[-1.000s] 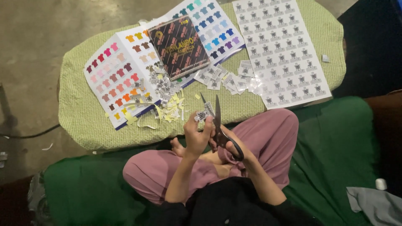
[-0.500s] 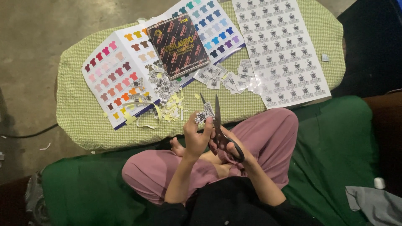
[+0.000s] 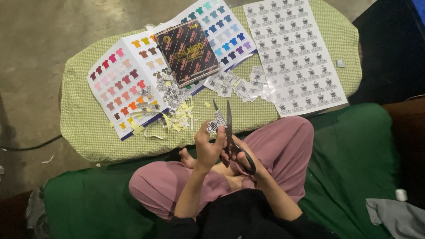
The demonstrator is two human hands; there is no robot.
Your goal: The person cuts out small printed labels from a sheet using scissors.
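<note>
While the earlier pictures and this one are compared, very little has changed: the left hand (image 3: 208, 146) still pinches the small printed label piece (image 3: 217, 122) between thumb and fingers, and the right hand (image 3: 241, 157) still grips the dark scissors (image 3: 230, 132) with its fingers through the handles, the blades a little apart and pointing up beside the piece. Only the hands seem slightly shifted over the lap, so I judge the cutting is in the middle, one label being trimmed. The piece is held above the pink trousers (image 3: 283, 146), near the front edge of the green checked cushion (image 3: 88, 128) that carries everything; the person sits cross-legged on a green mat (image 3: 354, 159). On the cushion, to the right, lies a white sheet of labels (image 3: 292, 48) in rows, each label with a small dark mark; its lower left part looks already cut. Between this sheet and the centre is a loose pile of cut labels (image 3: 241, 84), white and grey. In the centre a dark rectangular booklet (image 3: 188, 52) with yellow and red print lies tilted on an open colour chart (image 3: 128, 75) showing rows of small shirt shapes, red and pink on the left, blue and green at the top. Yellow and white paper scraps (image 3: 177, 117) lie below the chart
</note>
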